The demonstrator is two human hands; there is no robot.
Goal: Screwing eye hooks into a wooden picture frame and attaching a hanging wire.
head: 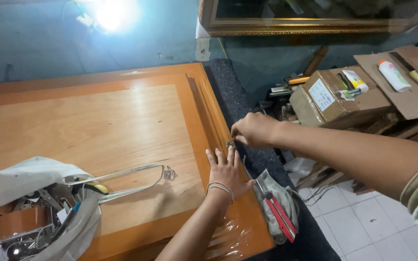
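While the orange-brown wooden door panel (97,130) lies flat on the dark speckled bench top (247,116), 2 hands work at its right edge.

Item 1: left hand (226,171), beaded bracelet at the wrist, fingers spread open and pressed flat on the panel's raised border, gripping nothing.

Item 2: right hand (253,129), fingers closed in a pinch on a small silver metal fitting (230,144), which sits at the panel's right edge, just beyond the left fingertips.

Progress, as a judgement: the fitting appears to be at the placing or fastening stage, not seated for certain. A second small metal piece (170,173) lies loose on the panel, apparently not yet mounted. Clear plastic film covers the near corner.

Item 3: white cloth bag (35,203), open, on the panel's near-left corner; contents: a roll of brown tape (18,222), assorted metal hardware and tools, partly hidden.

Item 4: grey work glove (279,203) on the bench, with a red-handled cutter (280,216) lying on it.

Item 5: brown cardboard box (337,96), closed, small tubes on its lid; a white bottle (394,76) rests on flat cardboard beside it.
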